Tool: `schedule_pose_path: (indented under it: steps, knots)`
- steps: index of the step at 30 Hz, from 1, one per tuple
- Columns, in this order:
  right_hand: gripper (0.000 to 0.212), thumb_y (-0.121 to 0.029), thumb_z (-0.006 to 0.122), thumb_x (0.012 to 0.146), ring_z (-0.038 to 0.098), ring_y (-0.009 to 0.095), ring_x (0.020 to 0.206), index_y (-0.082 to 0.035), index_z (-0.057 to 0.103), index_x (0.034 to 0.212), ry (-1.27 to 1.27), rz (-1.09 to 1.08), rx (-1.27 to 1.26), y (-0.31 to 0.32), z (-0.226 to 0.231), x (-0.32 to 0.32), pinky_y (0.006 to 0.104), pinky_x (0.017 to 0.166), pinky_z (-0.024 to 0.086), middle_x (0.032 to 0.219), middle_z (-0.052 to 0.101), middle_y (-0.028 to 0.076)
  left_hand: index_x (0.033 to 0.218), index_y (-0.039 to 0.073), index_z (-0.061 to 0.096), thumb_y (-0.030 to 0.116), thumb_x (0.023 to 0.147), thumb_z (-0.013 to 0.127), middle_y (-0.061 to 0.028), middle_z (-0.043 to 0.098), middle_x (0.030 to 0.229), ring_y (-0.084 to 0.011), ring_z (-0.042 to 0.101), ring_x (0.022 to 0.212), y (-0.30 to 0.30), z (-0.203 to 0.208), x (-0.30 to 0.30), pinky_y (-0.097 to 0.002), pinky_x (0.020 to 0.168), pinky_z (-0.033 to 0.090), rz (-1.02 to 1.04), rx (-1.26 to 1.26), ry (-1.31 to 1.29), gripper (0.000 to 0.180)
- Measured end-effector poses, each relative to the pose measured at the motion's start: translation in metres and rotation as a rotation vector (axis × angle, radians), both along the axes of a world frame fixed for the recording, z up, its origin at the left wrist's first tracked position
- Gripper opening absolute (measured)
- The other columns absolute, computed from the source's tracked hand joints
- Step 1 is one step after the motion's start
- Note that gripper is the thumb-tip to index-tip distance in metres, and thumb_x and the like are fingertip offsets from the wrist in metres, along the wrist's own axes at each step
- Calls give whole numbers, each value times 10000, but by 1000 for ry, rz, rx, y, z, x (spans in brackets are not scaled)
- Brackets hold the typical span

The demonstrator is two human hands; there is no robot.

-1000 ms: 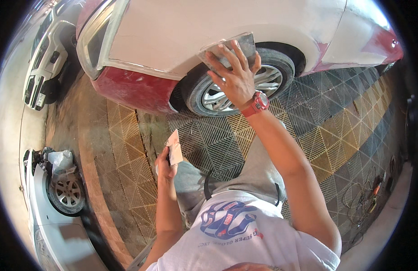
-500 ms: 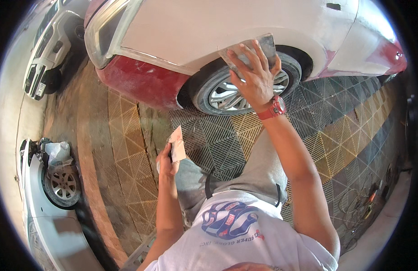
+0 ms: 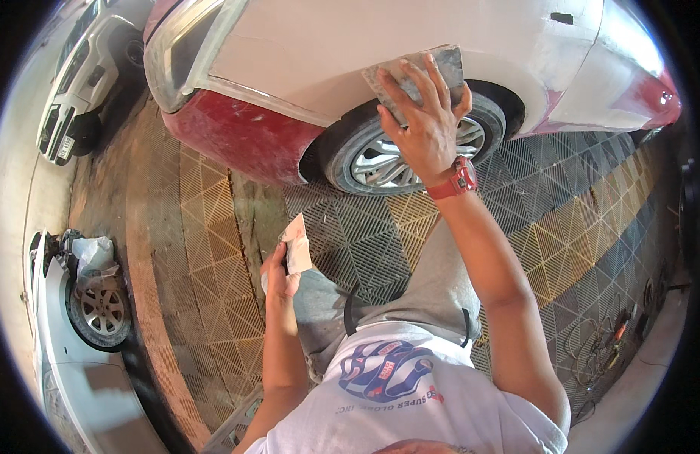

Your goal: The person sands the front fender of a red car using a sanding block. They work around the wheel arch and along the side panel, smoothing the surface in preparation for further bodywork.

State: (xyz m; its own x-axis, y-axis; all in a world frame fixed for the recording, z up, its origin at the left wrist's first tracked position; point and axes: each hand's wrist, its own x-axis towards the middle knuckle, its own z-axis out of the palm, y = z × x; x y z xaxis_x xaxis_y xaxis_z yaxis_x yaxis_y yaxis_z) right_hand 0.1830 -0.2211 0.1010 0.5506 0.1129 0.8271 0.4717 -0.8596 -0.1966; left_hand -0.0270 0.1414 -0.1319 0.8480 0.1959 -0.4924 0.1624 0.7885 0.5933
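Note:
My right hand presses a grey, worn sandpaper sheet against the car body just above the wheel arch. Its fingers lie spread over the sheet, with the thumb side along the lower edge. The car panel is dull off-white, with red paint left along its lower part. Below the sheet is the wheel, with a silver rim and dusty tyre. Lower left, above my thigh, my left hand is closed on a folded cream sheet that looks like sandpaper, away from the car.
A white vehicle stands at the far left. Nearer on that side sits a white car part with a wheel and a plastic bag. Patterned grid tiles cover the floor. Cables and an orange-handled tool lie at right.
My right hand and the grey sandpaper sheet have slid slightly up the panel. My left hand stays nearly in place with the cream sheet.

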Motion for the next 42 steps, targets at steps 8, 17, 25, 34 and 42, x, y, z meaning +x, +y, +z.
schedule_pose_path:
  steps: [8,17,25,34,42]
  knots:
    - [633,-309,869,886,365,242,1646,-420,711,1488,18,6,-106,-14,-47,4,729,1253,105,1639,540,-81,1464,-34,611,235,1163,563,-151,740,1353,-275,740,1200,1,-4,3,-395,1045,614,-55,41,-7,406]
    - [505,-347,838,932,411,254,1617,-333,769,1433,-63,-69,143,-44,-13,4,686,1263,138,1620,553,-22,1451,-26,630,245,1160,573,-150,743,1356,-271,738,1208,9,-8,-1,-394,1042,617,-74,82,8,402]
    - [463,-368,837,940,377,230,1636,-373,785,1399,-68,-53,131,-47,-14,21,681,1284,115,1632,546,-58,1404,-74,634,229,1127,646,-170,743,1350,-297,746,1188,3,-7,4,-400,1021,626,-40,24,-27,411]
    - [497,-360,825,941,411,246,1623,-379,761,1433,-50,-48,123,-66,-48,9,720,1277,115,1622,569,-28,1434,-58,628,234,1125,646,-153,740,1367,-282,731,1221,-4,0,5,-414,1053,600,-43,136,41,426]
    - [526,-338,806,947,432,275,1605,-328,730,1468,-3,-61,205,-55,14,2,761,1222,197,1591,574,1,1426,-30,647,242,1125,650,-140,745,1366,-272,737,1213,-4,4,-3,-402,1046,604,-61,114,15,406]
